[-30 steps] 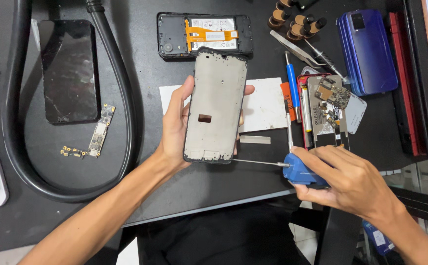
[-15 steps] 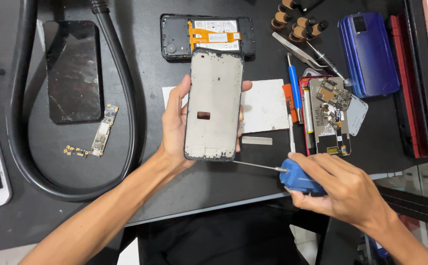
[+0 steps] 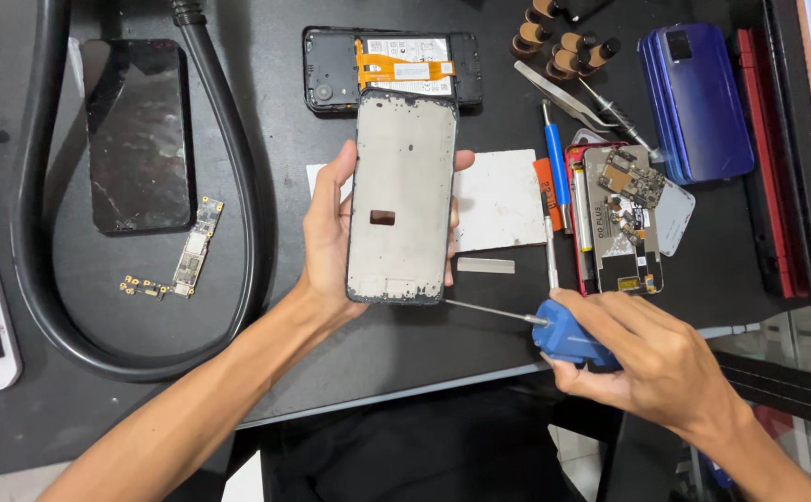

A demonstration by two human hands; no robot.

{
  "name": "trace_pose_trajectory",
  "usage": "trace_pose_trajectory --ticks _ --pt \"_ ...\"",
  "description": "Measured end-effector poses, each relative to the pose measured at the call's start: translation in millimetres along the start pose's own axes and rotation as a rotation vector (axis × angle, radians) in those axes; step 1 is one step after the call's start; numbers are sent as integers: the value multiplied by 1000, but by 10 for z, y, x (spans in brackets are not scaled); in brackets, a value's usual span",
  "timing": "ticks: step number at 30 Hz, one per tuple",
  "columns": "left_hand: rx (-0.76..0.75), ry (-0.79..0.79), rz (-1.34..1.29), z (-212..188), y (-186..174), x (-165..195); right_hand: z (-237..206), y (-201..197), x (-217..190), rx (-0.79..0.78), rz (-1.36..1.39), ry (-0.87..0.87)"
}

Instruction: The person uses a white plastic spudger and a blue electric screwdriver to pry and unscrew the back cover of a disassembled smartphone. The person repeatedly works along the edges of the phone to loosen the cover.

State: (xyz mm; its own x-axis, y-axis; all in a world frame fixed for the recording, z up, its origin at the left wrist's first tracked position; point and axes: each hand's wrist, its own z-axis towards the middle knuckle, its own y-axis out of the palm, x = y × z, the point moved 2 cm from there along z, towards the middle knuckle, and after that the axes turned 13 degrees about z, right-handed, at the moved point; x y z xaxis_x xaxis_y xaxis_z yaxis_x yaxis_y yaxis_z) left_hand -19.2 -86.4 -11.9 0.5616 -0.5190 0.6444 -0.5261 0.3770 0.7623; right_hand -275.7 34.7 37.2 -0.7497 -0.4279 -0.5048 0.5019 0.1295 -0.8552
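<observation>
- Right hand (image 3: 652, 363), nearest the camera, clenched round a blue-handled screwdriver (image 3: 568, 336); thin shaft points left, tip touching the lower right corner of the phone frame (image 3: 402, 197).
- Left hand (image 3: 331, 232) grasps the phone frame by its long sides, thumb on the left edge, fingertips wrapped over the right; frame held upright above the counter (image 3: 405, 358), grey inner face toward the camera.
- Step, as judged: working a screw or seam at the frame's bottom corner. Next move likely calls for a steady tip, light pressure, and a firm left-hand grip so the frame doesn't twist.
- Counter's front edge runs just under both wrists; little room nearward.
- Right of the frame: white pad (image 3: 496, 200), loose tools, opened phone with circuit parts (image 3: 621, 218), all close, tight for the elbow.
- Left: black hose loop (image 3: 247, 232) round a small circuit board (image 3: 191, 256), cracked dark screen (image 3: 138, 135); more free space there.
- Far: opened phone back with orange flex (image 3: 391, 67), blue phones (image 3: 695, 102).
</observation>
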Motion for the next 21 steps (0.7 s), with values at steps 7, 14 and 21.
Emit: trace_pose_trajectory --ticks 7,14,21 --pt "38 17 52 -2 2 17 -7 22 17 4 9 20" --pt "76 81 28 -10 2 6 -25 91 -197 46 78 39" --pt "198 136 310 25 68 8 -75 40 -252 152 192 262"
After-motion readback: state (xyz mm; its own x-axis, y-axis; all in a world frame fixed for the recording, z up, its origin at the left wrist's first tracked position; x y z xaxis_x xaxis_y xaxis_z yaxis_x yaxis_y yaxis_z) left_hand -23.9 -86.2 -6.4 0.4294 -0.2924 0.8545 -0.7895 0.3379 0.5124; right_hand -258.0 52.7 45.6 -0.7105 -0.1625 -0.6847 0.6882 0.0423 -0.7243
